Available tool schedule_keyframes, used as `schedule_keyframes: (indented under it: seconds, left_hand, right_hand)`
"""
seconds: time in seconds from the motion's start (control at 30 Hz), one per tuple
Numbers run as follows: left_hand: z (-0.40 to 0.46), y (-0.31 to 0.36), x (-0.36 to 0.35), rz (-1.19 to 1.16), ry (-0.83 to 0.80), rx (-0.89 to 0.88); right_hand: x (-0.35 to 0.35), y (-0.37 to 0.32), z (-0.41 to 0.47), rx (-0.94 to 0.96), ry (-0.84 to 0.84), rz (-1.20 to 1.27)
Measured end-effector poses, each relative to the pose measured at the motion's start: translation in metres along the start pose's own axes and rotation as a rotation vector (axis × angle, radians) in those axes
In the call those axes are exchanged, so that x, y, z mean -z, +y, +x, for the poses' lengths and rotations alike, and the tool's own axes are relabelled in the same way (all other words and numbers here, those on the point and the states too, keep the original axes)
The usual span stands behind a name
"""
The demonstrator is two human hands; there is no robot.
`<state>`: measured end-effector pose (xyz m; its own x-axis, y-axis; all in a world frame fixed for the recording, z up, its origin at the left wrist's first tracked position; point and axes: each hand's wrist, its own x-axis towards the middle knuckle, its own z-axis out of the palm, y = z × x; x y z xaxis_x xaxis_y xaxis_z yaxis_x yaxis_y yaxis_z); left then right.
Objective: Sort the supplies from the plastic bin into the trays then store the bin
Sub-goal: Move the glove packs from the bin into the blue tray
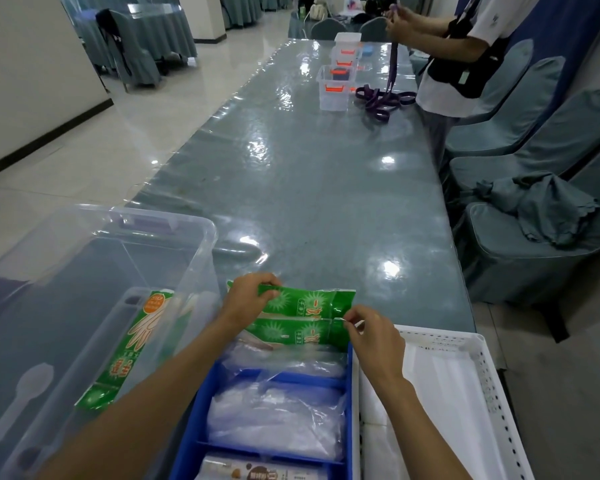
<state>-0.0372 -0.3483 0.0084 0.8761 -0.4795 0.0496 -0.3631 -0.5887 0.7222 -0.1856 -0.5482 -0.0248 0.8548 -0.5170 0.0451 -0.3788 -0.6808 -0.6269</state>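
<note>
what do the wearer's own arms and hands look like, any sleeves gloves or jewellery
Both forearms are bare as far as the frame shows, with no sleeve edge in view. The left hand and right hand wear no gloves. No watch, bracelet or ring shows on either wrist or on the visible fingers. No marks or bandages can be seen.

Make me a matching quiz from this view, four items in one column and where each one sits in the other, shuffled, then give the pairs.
Things:
1. Green printed plastic packets
2. White plastic spoon
3. Purple strap
4. Blue divided plastic tray

Places:
A. Far down the table, near the small clear boxes
B. Between the clear plastic bin and the white perforated tray
C. Held by the left hand and right hand over the blue tray's far end
D. Inside the clear bin, on its floor

Pairs: 1-C, 2-D, 3-A, 4-B
</note>
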Motion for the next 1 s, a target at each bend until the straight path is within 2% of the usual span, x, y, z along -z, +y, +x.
schedule_keyframes:
  seconds: [0.13, 0.3, 0.4, 0.47, 0.6, 0.83, 0.9, 1.0]
  left_hand:
    - [-0.007, -0.01, -0.007, -0.019, 0.043, 0.003]
    - [-0.006, -0.021, -0.013, 0.042, -0.001, -0.025]
    - [-0.016, -0.024, -0.021, 0.073, 0.178, -0.14]
    - [-0.028, -0.023, -0.029, 0.111, 0.218, -0.213]
    - [-0.043, -0.026, -0.046, 0.215, 0.111, -0.225]
    - [-0.042, -0.03, -0.05, 0.284, 0.061, -0.256]
    - [-0.046, -0.029, -0.049, 0.302, 0.094, -0.283]
    - [-0.064, -0.029, -0.047, 0.273, 0.232, -0.332]
  right_hand:
    - [0.001, 0.005, 0.004, -0.007, 0.012, -0.003]
    - [-0.003, 0.005, 0.011, 0.006, 0.016, -0.002]
    - [-0.004, 0.005, 0.015, 0.009, 0.012, 0.002]
    - [-0.004, 0.005, 0.017, 0.011, 0.01, 0.006]
    - [-0.007, 0.007, 0.019, -0.002, 0.015, 0.022]
    - [-0.005, 0.009, 0.016, 0.037, 0.006, 0.087]
    - [-0.002, 0.006, 0.01, 0.081, 0.028, 0.113]
    - [0.004, -0.003, -0.005, 0.19, 0.067, 0.161]
